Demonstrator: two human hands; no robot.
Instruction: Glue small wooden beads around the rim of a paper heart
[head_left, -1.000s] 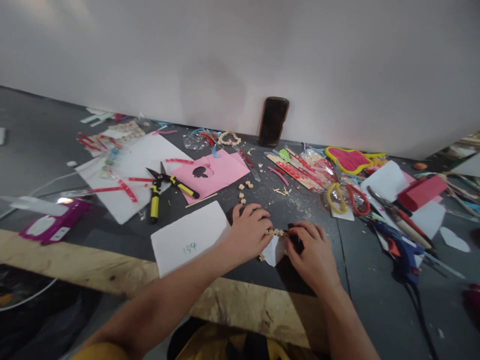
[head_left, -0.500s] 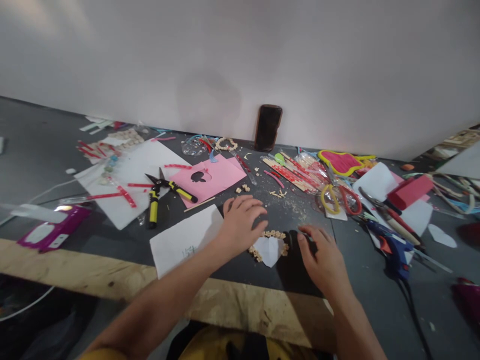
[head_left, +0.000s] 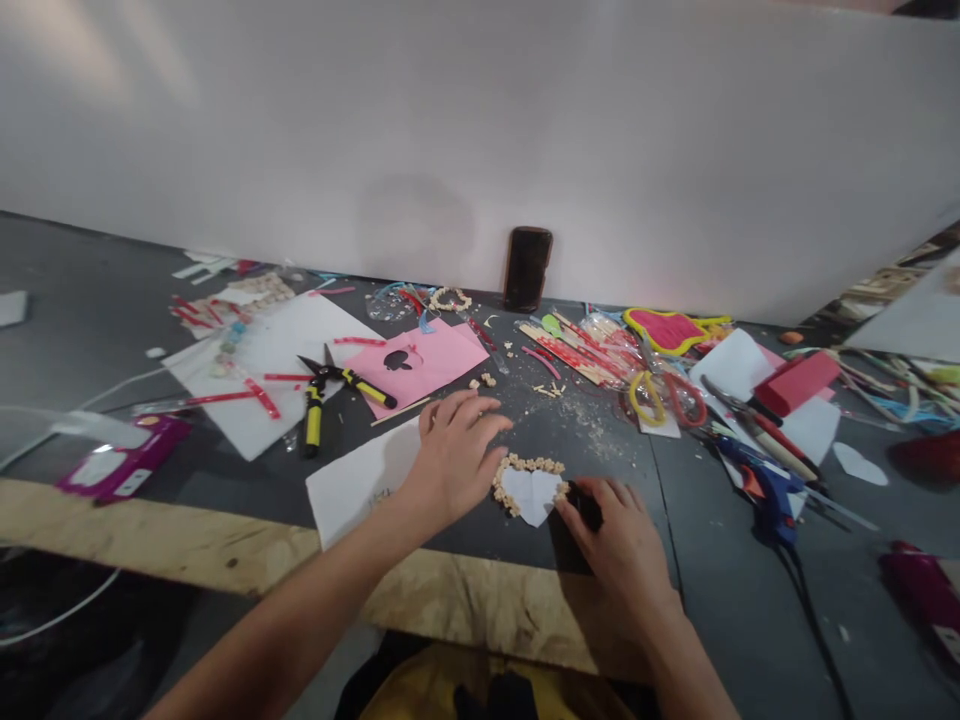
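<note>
A white paper heart point(head_left: 531, 494) lies on the dark tabletop, with small tan wooden pieces point(head_left: 534, 464) lined along its top and upper sides. My left hand point(head_left: 456, 455) hovers at the upper left of the heart, fingers spread and nothing in them. At the heart's right side is my right hand point(head_left: 621, 530), its thumb and forefinger apart, their tips close to or touching the wooden pieces there. Partly under my left forearm is a white sheet point(head_left: 352, 490) with writing. A few loose wooden pieces point(head_left: 484, 381) sit beyond my left hand.
Left are yellow-and-black pliers point(head_left: 322, 395), pink paper point(head_left: 427, 365) and a purple device point(head_left: 131, 460). A phone point(head_left: 527, 268) leans on the wall. Right are scissors point(head_left: 682, 400), red-and-white sticks point(head_left: 570, 350) and a blue glue gun point(head_left: 772, 500) with its cord.
My right hand has moved left to the heart's right edge. My left hand has drawn slightly left, uncovering more of the heart's left side. The camera view has shifted a little.
</note>
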